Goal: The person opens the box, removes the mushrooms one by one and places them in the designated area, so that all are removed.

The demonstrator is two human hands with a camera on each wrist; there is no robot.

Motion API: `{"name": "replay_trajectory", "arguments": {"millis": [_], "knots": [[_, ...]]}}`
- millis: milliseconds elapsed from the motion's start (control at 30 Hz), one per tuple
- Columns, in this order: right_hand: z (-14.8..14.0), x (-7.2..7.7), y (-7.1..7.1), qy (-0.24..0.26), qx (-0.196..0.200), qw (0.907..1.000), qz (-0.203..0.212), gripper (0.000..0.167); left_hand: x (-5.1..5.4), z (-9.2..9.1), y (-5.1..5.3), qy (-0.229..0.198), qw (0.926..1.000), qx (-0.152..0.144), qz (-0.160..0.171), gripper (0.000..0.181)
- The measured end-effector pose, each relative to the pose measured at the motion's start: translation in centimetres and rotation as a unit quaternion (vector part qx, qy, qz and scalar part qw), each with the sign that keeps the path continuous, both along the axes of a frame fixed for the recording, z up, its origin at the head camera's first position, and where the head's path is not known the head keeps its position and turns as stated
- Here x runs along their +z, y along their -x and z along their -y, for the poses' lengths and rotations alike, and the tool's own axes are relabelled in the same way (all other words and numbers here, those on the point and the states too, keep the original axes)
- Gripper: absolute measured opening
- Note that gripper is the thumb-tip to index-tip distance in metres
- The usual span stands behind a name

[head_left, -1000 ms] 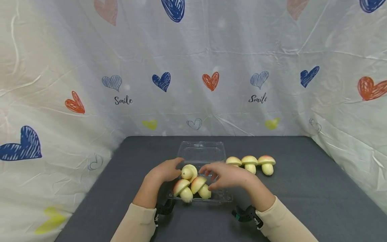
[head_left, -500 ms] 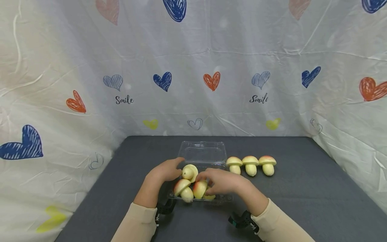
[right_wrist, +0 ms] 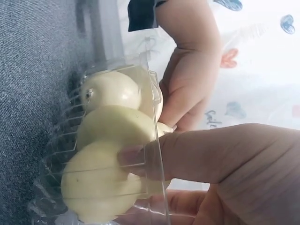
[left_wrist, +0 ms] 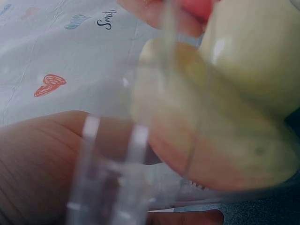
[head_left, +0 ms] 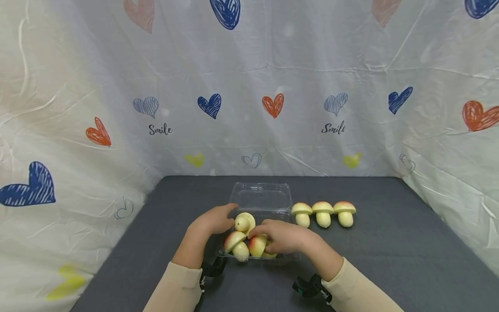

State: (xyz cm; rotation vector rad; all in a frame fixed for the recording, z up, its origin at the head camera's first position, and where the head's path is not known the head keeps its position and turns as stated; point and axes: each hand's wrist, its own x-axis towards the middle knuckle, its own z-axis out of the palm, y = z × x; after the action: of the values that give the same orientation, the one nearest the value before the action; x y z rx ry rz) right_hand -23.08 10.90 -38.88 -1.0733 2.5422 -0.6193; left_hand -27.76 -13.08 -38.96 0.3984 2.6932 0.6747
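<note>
Right hand's grip clamped on a mushroom in the clear box.
The right hand (head_left: 280,236) reaches over the box's right side, thumb and fingers on opposite sides of the held mushroom (head_left: 257,245), which sits tilted in the near part of the clear box (head_left: 289,256). The left hand (head_left: 212,220) is at the box's left side, thumb and forefinger apart; whether its grip is clamped on the box wall cannot be told. Also in the box are a near-left mushroom (head_left: 234,243) and a far mushroom (head_left: 242,222), the latter with its stem toward the person. The lid (head_left: 261,196) lies open beyond the box. Right of the box, a row of three mushrooms (head_left: 322,214) stands caps up on the dark table (head_left: 390,255).
</note>
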Motion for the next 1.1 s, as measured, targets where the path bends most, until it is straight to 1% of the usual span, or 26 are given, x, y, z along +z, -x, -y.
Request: {"name": "replay_trajectory", "arguments": {"millis": [333, 467, 600, 733, 967, 1100], "knots": [[-0.4, 0.2, 0.1, 0.028, -0.020, 0.9994, 0.011, 0.045, -0.3, 0.2, 0.1, -0.010, 0.9999, 0.001, 0.003, 0.057], [-0.7, 0.3, 0.3, 0.044, -0.015, 0.9988, 0.013, 0.041, -0.3, 0.2, 0.1, -0.011, 0.9999, -0.001, -0.001, 0.056], [-1.0, 0.6, 0.3, 0.063, -0.011, 0.9975, 0.030, 0.038, -0.3, 0.2, 0.1, -0.011, 0.9999, -0.004, -0.001, 0.057], [-1.1, 0.9, 0.3, 0.075, -0.016, 0.9959, 0.048, 0.037, -0.4, 0.1, 0.1, -0.011, 0.9999, -0.002, -0.001, 0.057], [-1.5, 1.2, 0.3, 0.086, -0.020, 0.9952, 0.042, 0.036, -0.3, 0.0, 0.2, -0.010, 1.0000, 0.001, 0.002, 0.057], [-1.8, 1.6, 0.1, 0.094, -0.029, 0.9935, 0.057, 0.037, -0.2, 0.0, 0.1, -0.009, 1.0000, 0.001, 0.004, 0.057]]}}
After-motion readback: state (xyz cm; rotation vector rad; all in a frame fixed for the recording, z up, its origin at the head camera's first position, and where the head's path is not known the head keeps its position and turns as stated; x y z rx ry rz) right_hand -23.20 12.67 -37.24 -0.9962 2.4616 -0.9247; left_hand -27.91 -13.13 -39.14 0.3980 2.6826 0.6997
